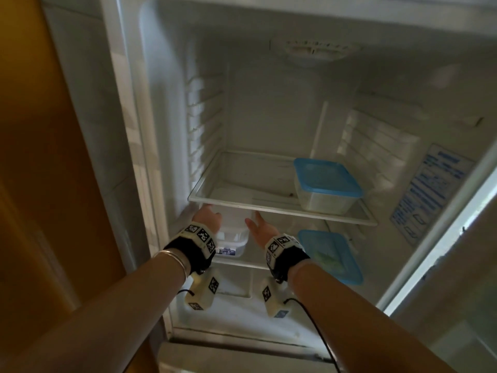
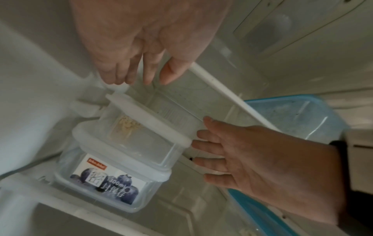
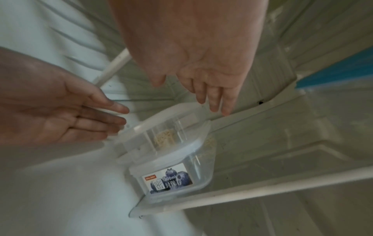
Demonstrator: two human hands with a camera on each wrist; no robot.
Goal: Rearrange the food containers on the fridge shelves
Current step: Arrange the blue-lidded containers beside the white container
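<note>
Item: small clear container (image 2: 141, 135), white-lidded, stacked on the labelled container (image 2: 105, 180); the pair stood at the left end of the lower shelf (image 3: 262, 190), under the upper shelf (image 1: 282, 208).
Position relative to the small clear container: left hand (image 2: 141, 39) at its left side, right hand (image 2: 258, 161) at its right side, both about level with the lid and about equally near.
Hands: both spread, fingers straight, holding nothing; contact with the lid could not be told.
Also present: blue-lidded container (image 1: 326, 181) on the upper shelf, another (image 1: 329, 254) to the right on the lower shelf.
</note>
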